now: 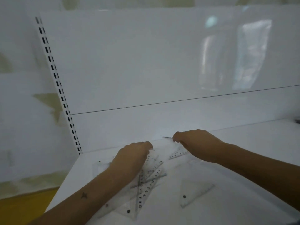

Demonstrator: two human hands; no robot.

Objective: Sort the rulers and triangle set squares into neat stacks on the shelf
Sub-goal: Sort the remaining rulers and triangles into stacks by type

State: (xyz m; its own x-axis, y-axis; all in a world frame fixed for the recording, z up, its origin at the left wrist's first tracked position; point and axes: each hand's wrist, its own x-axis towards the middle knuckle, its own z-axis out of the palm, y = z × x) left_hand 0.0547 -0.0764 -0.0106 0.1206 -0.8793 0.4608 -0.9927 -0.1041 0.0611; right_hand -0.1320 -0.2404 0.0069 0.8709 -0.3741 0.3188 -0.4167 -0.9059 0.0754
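A loose pile of clear plastic rulers and set squares (149,179) lies on the white shelf (243,151), overlapping at odd angles. My left hand (131,158) rests palm down on the pile's far end, fingers curled over a ruler. My right hand (194,142) is near the shelf's back edge, fingers closed on a thin clear ruler (167,137) seen edge-on, whose tip sticks out to the left. Under that wrist lies a small numbered ruler (177,154). One clear triangle set square (193,194) lies apart at the front right. Another faint clear piece (100,168) lies left of my left arm.
A white back panel (162,70) rises behind the shelf. A slotted upright rail (60,90) runs down the left side. The shelf's left edge drops to a yellow floor (24,207). A dark object (297,119) shows at the far right edge.
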